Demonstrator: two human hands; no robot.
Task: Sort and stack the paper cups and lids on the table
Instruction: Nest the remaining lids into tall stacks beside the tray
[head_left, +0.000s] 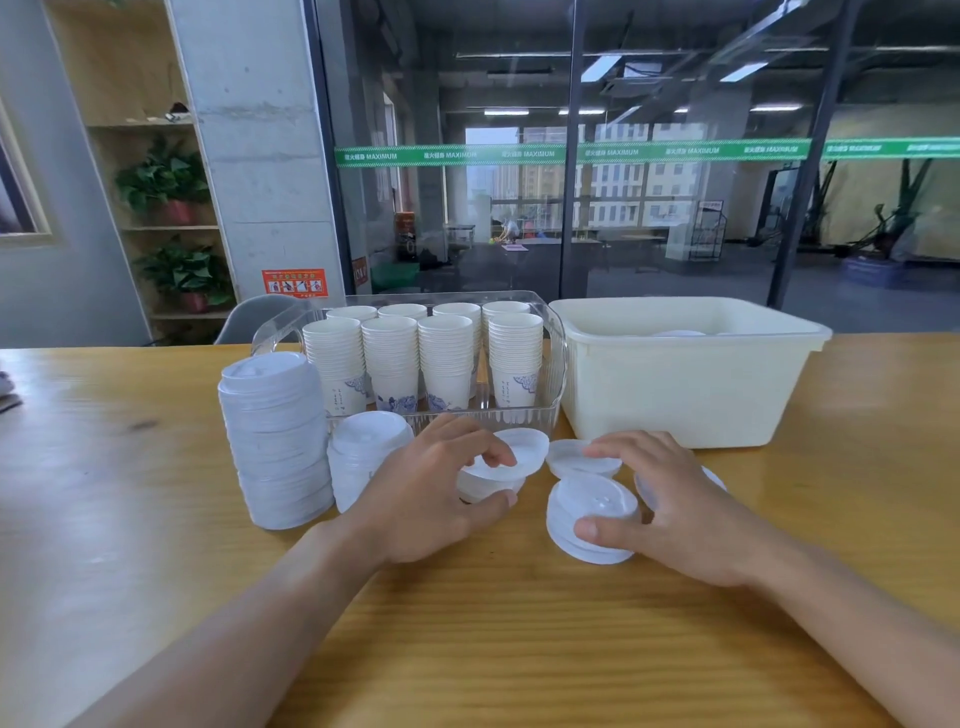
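Between both hands, the left hand (431, 493) pinches a lid (514, 453).

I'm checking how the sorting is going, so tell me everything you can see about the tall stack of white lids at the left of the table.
The tall stack of white plastic lids stands on the light wooden table, left of the clear plastic tray of paper cups. It holds many thin round lids nested dome-up, translucent white, with a raised top on the uppermost one. The column leans slightly and is uneven at its edges. A shorter stack of the same white lids stands close at its right; whether they touch is unclear. Neither hand touches it.
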